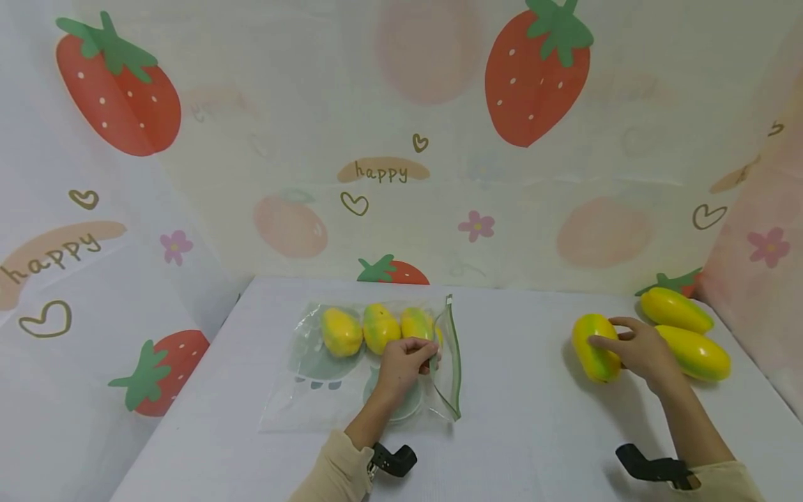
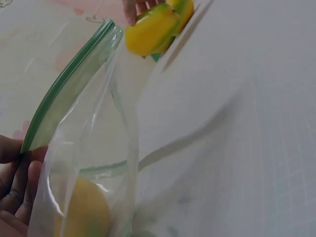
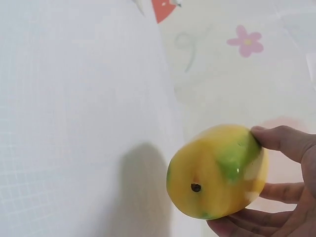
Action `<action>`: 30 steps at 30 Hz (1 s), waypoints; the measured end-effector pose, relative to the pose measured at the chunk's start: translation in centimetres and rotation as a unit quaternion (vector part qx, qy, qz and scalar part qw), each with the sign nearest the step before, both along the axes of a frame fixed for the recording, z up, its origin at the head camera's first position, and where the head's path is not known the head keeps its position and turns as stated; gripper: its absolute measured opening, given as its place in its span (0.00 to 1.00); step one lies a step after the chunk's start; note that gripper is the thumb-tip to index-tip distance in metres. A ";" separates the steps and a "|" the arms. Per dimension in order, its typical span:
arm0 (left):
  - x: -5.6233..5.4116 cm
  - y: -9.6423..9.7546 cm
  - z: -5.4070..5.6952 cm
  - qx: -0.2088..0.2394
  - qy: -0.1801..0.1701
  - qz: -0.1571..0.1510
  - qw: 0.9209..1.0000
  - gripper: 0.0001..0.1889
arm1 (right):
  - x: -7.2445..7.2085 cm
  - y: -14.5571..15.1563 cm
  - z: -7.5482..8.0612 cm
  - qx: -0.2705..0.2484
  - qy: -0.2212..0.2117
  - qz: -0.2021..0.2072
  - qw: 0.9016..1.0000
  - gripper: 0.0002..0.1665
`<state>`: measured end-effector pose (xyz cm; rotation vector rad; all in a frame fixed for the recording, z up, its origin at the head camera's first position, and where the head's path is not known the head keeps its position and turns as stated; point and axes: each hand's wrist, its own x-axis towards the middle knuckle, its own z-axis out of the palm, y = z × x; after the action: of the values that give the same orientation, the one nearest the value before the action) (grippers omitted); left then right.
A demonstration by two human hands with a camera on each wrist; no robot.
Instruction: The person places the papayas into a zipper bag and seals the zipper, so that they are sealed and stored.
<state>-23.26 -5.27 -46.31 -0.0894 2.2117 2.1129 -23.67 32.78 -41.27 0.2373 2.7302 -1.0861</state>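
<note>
A clear zip bag (image 1: pixel 301 408) with a green seal strip lies on the table, its mouth facing right and parted. Three yellow-green mangoes (image 1: pixel 341 332) sit in a row inside its far half. My left hand (image 1: pixel 398 366) pinches the bag's edge at the mouth between thumb and fingers; the left wrist view shows the green strip (image 2: pixel 59 81) in that pinch. Off to the right, my right hand (image 1: pixel 646 352) grips another mango (image 1: pixel 588 343) by its sides. In the right wrist view this mango (image 3: pixel 212 173) hangs over its own shadow, its dark stem spot facing the camera.
Two more mangoes (image 1: pixel 693 352) lie at the table's right side, just beyond my right hand. White cloth covers the table (image 1: pixel 514 390). Printed fabric walls (image 1: pixel 401 230) with strawberries and flowers enclose the back and both sides.
</note>
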 end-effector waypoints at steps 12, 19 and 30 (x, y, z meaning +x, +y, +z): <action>0.4 0.1 0.2 0.007 -0.013 0.021 1.000 0.12 | -0.4 -1.7 0.4 -0.004 0.001 0.013 1.000 0.57; 0.3 0.2 0.4 0.006 -0.024 0.021 0.999 0.11 | -0.8 -2.9 0.5 -0.019 0.002 0.021 1.000 0.55; 0.5 0.2 0.5 -0.019 -0.036 0.022 0.999 0.12 | -1.6 -5.2 0.4 -0.053 0.014 0.040 0.998 0.50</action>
<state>-22.76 -5.10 -45.82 -0.2169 2.2291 2.0550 -25.23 27.60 -40.92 0.0968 2.6706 -1.2152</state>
